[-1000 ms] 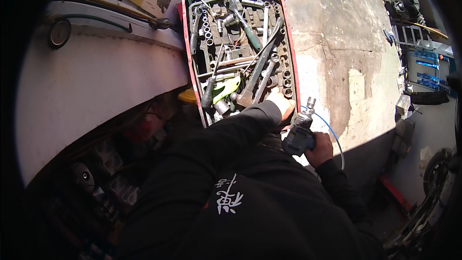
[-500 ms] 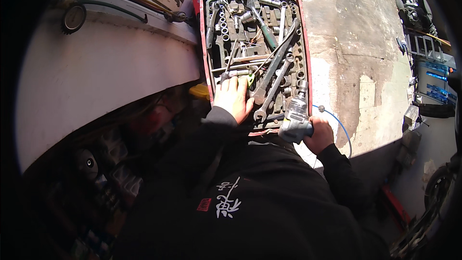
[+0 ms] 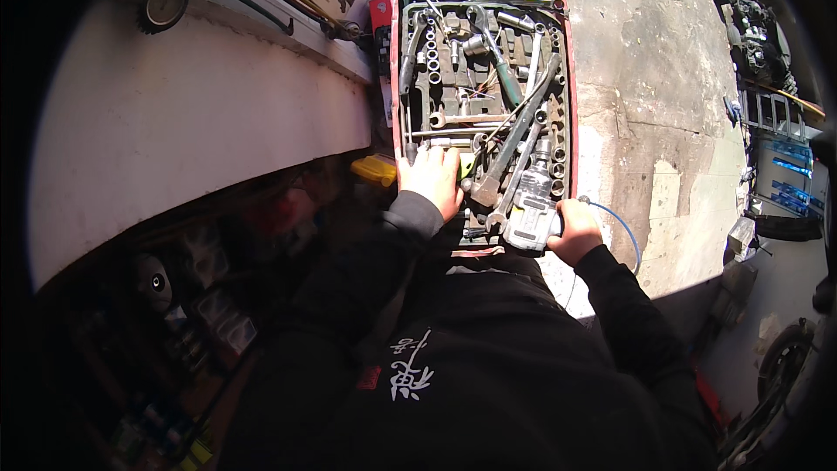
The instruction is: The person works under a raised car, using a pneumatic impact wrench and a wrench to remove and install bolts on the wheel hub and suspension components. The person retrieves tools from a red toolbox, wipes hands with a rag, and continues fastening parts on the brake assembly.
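My right hand (image 3: pixel 577 231) is closed round the grip of a grey impact wrench (image 3: pixel 534 220), which has a socket on its nose. The impact wrench lies over the lower right of a red toolbox (image 3: pixel 572 78), beside a combination wrench (image 3: pixel 521 170) and a long dark tool with a blocky end (image 3: pixel 523 122). With its fingers stretched out, my left hand (image 3: pixel 427 181) rests on the tools at the box's lower left. A dark-handled screwdriver (image 3: pixel 411 152) is by its fingertips, and a bright green piece (image 3: pixel 467 163) shows beside them. What lies under the palm is hidden.
Farther up the box lie a green-handled ratchet (image 3: pixel 504 74), a row of sockets (image 3: pixel 432 52) and more tools. A blue hose (image 3: pixel 621 220) curves by my right hand. Left are a white panel (image 3: pixel 235 113) and a yellow object (image 3: pixel 375 169); concrete floor (image 3: pixel 645 113) stretches right.
The impact wrench has moved inward from the box's right edge to over the wrenches. The screwdriver by my left fingertips has swung toward the box's left wall. The whole view has shifted slightly.
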`<action>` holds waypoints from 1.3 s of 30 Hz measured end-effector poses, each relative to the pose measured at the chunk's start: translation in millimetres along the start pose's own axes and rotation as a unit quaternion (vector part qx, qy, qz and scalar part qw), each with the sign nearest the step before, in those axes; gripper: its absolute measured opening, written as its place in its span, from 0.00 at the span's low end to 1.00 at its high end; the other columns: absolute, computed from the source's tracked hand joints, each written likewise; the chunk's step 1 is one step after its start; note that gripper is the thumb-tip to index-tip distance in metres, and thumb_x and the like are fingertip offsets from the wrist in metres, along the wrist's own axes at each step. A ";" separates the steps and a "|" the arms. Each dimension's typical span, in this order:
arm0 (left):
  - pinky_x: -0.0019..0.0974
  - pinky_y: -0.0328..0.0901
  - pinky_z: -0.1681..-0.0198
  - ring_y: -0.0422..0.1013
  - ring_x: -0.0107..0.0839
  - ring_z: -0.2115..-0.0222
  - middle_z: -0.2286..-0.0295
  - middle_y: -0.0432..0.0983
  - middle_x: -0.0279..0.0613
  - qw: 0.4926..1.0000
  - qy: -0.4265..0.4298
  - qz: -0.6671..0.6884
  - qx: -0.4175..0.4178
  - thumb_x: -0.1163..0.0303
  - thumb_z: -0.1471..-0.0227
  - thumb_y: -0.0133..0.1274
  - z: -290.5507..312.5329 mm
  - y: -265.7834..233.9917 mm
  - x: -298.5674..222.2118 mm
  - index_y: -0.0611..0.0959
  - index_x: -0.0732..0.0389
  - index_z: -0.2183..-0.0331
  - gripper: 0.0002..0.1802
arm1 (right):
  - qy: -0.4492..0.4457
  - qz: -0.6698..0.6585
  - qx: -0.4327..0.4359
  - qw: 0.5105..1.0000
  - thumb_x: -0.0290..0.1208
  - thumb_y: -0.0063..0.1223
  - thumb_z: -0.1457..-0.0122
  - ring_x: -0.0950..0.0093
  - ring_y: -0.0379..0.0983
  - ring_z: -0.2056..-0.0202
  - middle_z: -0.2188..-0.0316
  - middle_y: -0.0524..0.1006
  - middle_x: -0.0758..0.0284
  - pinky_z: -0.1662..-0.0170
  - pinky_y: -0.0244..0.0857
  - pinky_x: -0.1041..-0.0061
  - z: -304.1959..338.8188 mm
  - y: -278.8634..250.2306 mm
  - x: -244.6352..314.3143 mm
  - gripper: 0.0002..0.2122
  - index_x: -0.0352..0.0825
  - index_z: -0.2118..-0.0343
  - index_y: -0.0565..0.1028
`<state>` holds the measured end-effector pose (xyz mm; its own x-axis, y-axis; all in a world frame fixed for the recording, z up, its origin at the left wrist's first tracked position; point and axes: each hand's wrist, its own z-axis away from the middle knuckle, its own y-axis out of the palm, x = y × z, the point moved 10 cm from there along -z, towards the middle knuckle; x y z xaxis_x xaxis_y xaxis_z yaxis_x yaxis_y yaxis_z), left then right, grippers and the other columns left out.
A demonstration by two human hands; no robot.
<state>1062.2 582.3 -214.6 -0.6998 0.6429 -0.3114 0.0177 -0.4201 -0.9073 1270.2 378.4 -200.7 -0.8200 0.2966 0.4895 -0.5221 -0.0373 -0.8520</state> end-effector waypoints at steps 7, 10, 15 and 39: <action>0.52 0.71 0.48 0.76 0.52 0.54 0.58 0.80 0.51 0.975 0.075 0.197 -0.077 0.65 0.47 0.64 -26.3 -48.6 12.0 0.81 0.59 0.48 0.25 | 0.009 0.089 0.039 0.995 0.32 0.72 0.57 0.48 0.72 0.49 0.52 0.73 0.52 0.46 0.73 0.53 3.1 -1.9 11.5 0.27 0.29 0.52 0.76; 0.49 0.73 0.51 0.78 0.50 0.59 0.63 0.82 0.50 0.954 0.064 0.248 -0.155 0.68 0.47 0.64 -67.7 -82.4 41.2 0.84 0.64 0.55 0.17 | 0.004 0.012 0.013 1.000 0.29 0.73 0.59 0.48 0.72 0.49 0.54 0.75 0.53 0.45 0.72 0.53 0.4 -9.3 9.7 0.28 0.29 0.52 0.76; 0.51 0.74 0.51 0.80 0.53 0.59 0.64 0.84 0.53 0.934 0.035 0.207 -0.289 0.68 0.48 0.62 -190.2 -138.7 105.1 0.87 0.63 0.59 0.15 | 0.019 -0.111 -0.004 0.994 0.24 0.75 0.62 0.50 0.75 0.53 0.58 0.77 0.55 0.49 0.73 0.57 -5.2 -16.0 -6.9 0.29 0.31 0.52 0.77; 0.53 0.69 0.42 0.76 0.47 0.47 0.52 0.83 0.45 0.993 0.012 0.050 -0.102 0.56 0.52 0.72 -385.9 -82.1 -3.5 0.79 0.53 0.42 0.37 | 0.008 -0.095 -0.018 0.995 0.25 0.67 0.67 0.52 0.75 0.58 0.62 0.78 0.57 0.53 0.66 0.58 -27.2 -32.9 7.8 0.29 0.30 0.54 0.80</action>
<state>1338.8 861.7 -248.0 -0.6706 0.6199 -0.4075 0.2327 -0.3458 -0.9090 1287.4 408.0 -173.9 -0.7035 0.3106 0.6392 -0.6582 0.0543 -0.7509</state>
